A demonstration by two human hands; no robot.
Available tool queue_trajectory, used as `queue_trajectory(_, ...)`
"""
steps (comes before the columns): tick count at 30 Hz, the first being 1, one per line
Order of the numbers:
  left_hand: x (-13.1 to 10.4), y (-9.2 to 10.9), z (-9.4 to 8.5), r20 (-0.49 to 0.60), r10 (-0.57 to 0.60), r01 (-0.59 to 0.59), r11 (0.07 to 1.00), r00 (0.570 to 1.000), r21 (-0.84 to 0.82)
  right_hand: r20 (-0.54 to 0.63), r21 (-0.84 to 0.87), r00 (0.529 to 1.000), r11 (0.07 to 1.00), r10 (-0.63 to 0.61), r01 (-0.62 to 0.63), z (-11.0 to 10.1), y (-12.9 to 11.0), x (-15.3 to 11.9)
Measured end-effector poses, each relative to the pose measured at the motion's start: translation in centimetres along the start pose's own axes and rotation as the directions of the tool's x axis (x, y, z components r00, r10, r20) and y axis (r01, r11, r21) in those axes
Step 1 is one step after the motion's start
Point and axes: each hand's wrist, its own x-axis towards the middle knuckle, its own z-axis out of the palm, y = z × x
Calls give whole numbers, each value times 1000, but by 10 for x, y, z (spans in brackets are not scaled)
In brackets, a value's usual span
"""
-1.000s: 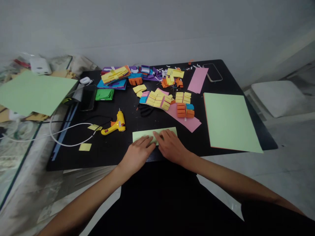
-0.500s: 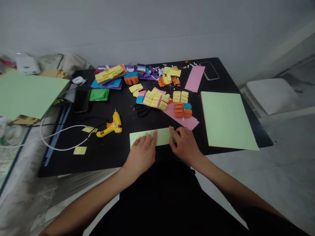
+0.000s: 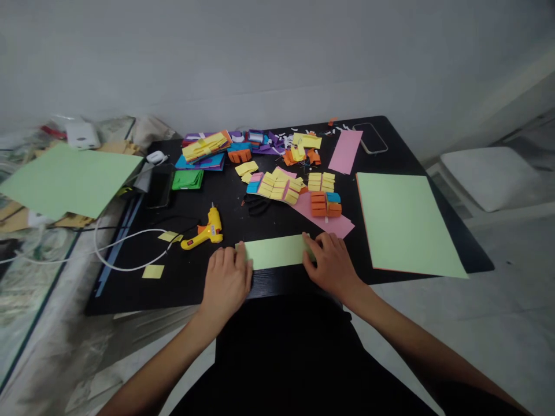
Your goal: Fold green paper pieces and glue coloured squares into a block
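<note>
A light green paper strip point(image 3: 274, 252) lies lengthwise near the front edge of the black table. My left hand point(image 3: 228, 282) is at the strip's left end, its fingers closed together and the index fingertip by the upper corner. At the opposite end, my right hand point(image 3: 332, 260) holds the strip down, index fingertip on the upper edge and thumb lower. Both hands partly cover the ends of the strip. A yellow glue gun point(image 3: 203, 230) lies to the left of my left hand. Beyond my right hand are pink paper point(image 3: 323, 212) and a fringed orange and blue paper piece point(image 3: 325, 205).
Large green sheets point(image 3: 407, 222) lie at the right of the table point(image 3: 277, 286). Behind are yellow fringed paper point(image 3: 277, 186), dark scissors point(image 3: 256, 205), a green paper bundle point(image 3: 188, 179), stacked coloured paper point(image 3: 206, 147) and scraps. A white cable point(image 3: 130, 268) loops at left.
My left hand has slid left along the green strip, from near its middle to its left end. My right hand stays at the right end. The whole view has shifted slightly.
</note>
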Motion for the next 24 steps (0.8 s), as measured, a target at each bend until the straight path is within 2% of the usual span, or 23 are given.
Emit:
queue_trajectory(3,-6,-10,1,-23,-7,8,1000,1000,17,3,12,1000,1000,23,-23,1,-6,3)
queue_trajectory(5,-7,-12,1,-33,-3,4,1000,999,24,33,55,999,998,22,-24,4,-19,10)
queue_trajectory(11,-9,-9,2,-22,-10,10,1000,1000,29,197,297,962,947,-188,124,19,-96,44)
queue_trajectory(13,-10,-10,2,-19,-13,14,999,1000,36,212,308,957,943,-200,129,23,-115,50)
queue_trajectory(15,-11,-11,1,-16,-20,20,999,1000,37,215,294,959,949,-184,116,24,-122,51)
queue_trajectory(19,-10,-12,1,-24,-15,16,999,1000,40,195,235,974,970,-111,63,26,-108,45)
queue_trajectory(24,-7,-12,1,-36,7,-6,1000,999,28,106,197,994,980,-13,-8,16,-51,26)
